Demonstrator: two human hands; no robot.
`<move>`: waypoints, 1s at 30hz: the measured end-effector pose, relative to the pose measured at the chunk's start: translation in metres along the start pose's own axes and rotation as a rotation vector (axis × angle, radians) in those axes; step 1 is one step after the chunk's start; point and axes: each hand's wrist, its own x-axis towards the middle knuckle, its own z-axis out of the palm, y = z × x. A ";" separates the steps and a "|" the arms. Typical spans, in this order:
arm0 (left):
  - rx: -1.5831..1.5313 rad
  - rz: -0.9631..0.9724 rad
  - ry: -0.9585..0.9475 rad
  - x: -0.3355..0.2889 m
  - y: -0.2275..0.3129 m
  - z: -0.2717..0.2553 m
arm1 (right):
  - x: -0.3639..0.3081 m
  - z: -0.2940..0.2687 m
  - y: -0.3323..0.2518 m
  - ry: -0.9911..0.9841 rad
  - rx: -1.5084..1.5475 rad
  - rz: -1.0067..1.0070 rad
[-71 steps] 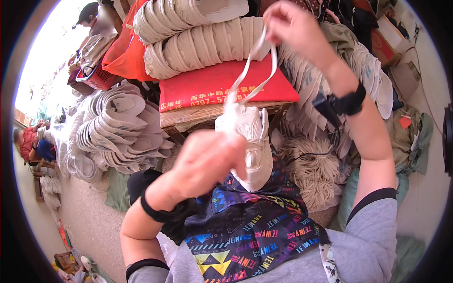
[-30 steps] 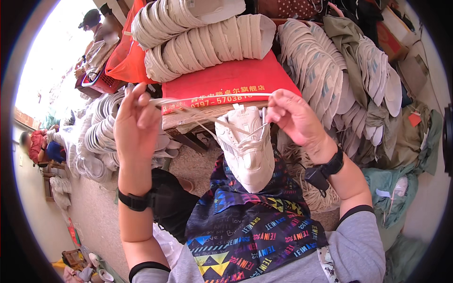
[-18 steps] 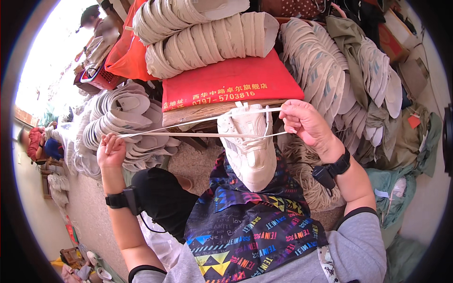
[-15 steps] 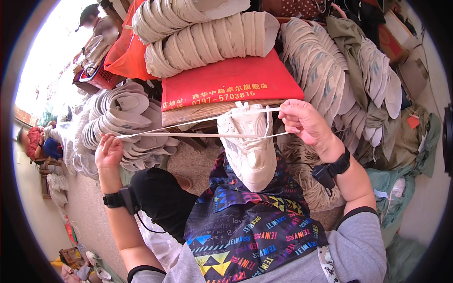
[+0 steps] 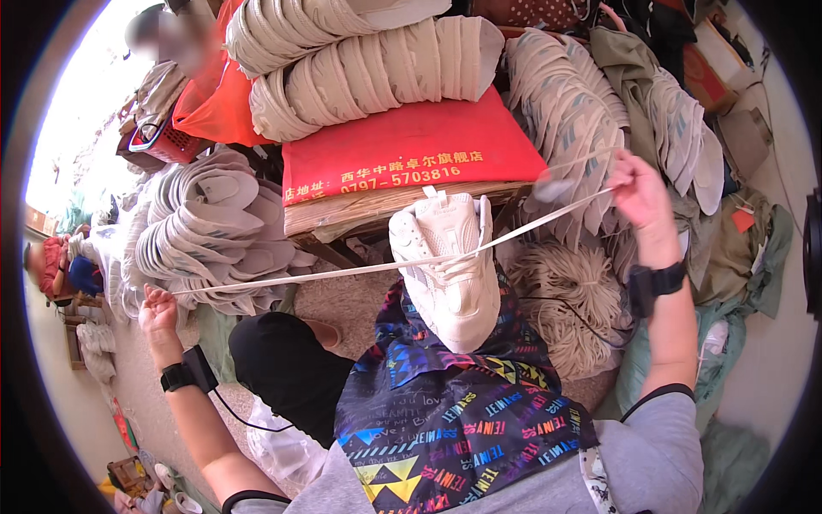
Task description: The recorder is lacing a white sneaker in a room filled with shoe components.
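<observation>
A cream-white sneaker (image 5: 462,315) rests on the patterned dark apron (image 5: 445,385) over my lap, toe toward me. A flat white shoelace (image 5: 360,269) runs taut across its lacing area; I cannot tell which eyelets it passes through. My left hand (image 5: 159,313), far out to the left, pinches one end. My right hand (image 5: 640,190), raised at the right, grips the other side, and a blurred loose piece swings leftward from its fingers. Both wrists wear black straps with small devices.
Ahead, a red bag (image 5: 411,150) covers a wooden bench (image 5: 360,214), with rolls of stacked shoe uppers (image 5: 377,77) on top. More stacked uppers stand left (image 5: 205,223) and right (image 5: 565,111). A heap of white laces (image 5: 574,295) lies right of the shoe. Other people are at far left.
My hands have moved farther apart, left hand outward and down, right hand outward to the right. The two lace strands seen before now show as one long taut line across the shoe.
</observation>
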 end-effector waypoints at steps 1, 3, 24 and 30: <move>0.111 0.099 0.026 0.010 0.013 -0.007 | 0.003 -0.019 -0.027 0.028 0.007 -0.015; 0.297 0.282 -0.041 0.009 0.096 -0.049 | 0.031 -0.066 -0.067 0.050 0.130 -0.011; 1.409 0.425 -1.269 -0.293 -0.340 0.152 | -0.062 0.064 0.153 -0.486 -1.140 -0.268; 1.459 0.758 -1.389 -0.285 -0.367 0.145 | -0.073 0.075 0.150 -0.401 -1.239 -0.076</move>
